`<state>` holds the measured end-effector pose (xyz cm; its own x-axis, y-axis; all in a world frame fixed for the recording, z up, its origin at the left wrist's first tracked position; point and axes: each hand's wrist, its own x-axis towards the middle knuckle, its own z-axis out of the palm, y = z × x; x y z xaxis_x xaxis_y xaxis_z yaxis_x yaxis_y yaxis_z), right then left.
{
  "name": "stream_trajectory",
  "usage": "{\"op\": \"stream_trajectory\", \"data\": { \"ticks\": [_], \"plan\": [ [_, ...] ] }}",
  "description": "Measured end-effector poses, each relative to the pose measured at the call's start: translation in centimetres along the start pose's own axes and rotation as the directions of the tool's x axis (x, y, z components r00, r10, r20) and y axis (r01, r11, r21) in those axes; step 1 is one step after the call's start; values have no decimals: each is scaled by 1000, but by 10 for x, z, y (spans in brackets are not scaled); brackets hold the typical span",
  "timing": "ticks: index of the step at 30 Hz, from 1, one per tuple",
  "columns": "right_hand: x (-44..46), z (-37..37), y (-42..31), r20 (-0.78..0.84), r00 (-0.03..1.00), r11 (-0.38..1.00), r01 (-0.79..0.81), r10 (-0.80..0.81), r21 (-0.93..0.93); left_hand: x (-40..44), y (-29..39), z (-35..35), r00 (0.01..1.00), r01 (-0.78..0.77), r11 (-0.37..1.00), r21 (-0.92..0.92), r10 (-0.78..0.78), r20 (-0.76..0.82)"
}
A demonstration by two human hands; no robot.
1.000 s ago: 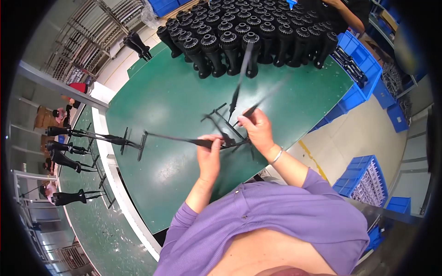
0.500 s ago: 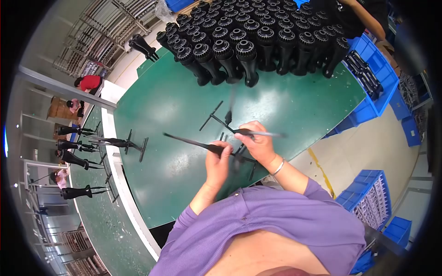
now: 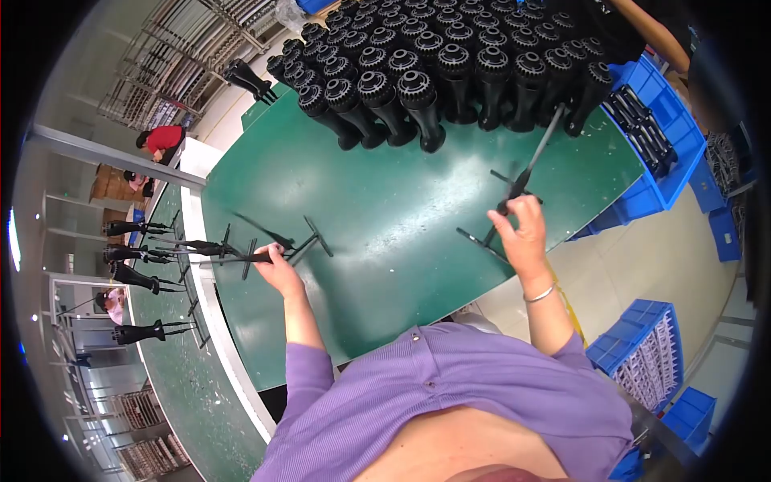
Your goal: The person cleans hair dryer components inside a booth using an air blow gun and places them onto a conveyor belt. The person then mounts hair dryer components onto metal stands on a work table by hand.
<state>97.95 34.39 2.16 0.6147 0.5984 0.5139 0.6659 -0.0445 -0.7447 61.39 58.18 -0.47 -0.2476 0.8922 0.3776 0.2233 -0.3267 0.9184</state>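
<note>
My left hand (image 3: 281,275) is closed around a black rod frame (image 3: 303,247) at the left side of the green table. Thin rods of that frame point left, and its crossbar stands out to the right. Over the table's right side, my right hand (image 3: 524,239) grips a second black rod frame (image 3: 518,186). One slim rod of it reaches up and right toward the standing black housings (image 3: 418,88), while its crossbar end lies to the lower left. My fingers hide part of both frames.
Many black housings with toothed round tops crowd the far end of the green table (image 3: 385,217). Left, beyond a white rail (image 3: 221,321), a green belt (image 3: 173,377) carries several black assemblies. Blue bins (image 3: 671,173) stand on the right. Other people are in the background.
My hands have moved apart from the table's middle, the left one leftward and the right one to the right and up. Each carries a rod frame; the two frames are now well separated.
</note>
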Motion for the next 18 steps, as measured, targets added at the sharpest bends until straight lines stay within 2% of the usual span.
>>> {"op": "stream_trajectory", "data": {
  "ticks": [2,3,4,6,8,9,10,11,13,16,18],
  "plan": [
    [2,-4,5,-89,993,994,72,-80,-86,3,0,-4,993,87,996,-7,-88,-74],
    [1,-1,11,-153,988,1000,19,-21,-15,3,-5,-8,984,95,993,71,-82,-160],
    [-6,5,18,-204,978,997,-35,47,63,-10,-1,-12,966,48,959,280,27,-257],
    [-5,10,24,-247,954,958,-102,171,270,-45,11,-3,883,14,759,651,296,-365],
    [0,15,19,-216,934,850,-141,284,508,-86,32,32,935,-310,844,437,355,-24],
    [3,17,23,-69,964,721,-142,255,678,-106,57,60,924,-358,834,421,250,290],
    [4,16,24,15,966,715,-201,258,670,-112,63,94,804,-389,898,203,224,550],
    [7,15,25,93,962,709,-254,258,658,-117,71,135,775,-262,963,70,166,610],
    [11,8,25,223,946,720,-323,234,615,-107,68,215,792,-135,990,-28,125,598],
    [1,-8,19,298,934,726,-345,200,595,-96,45,308,839,-160,985,-67,172,516],
    [-7,-22,12,338,917,768,-368,209,523,-100,52,329,853,11,1000,18,-19,522]
  ]
}}
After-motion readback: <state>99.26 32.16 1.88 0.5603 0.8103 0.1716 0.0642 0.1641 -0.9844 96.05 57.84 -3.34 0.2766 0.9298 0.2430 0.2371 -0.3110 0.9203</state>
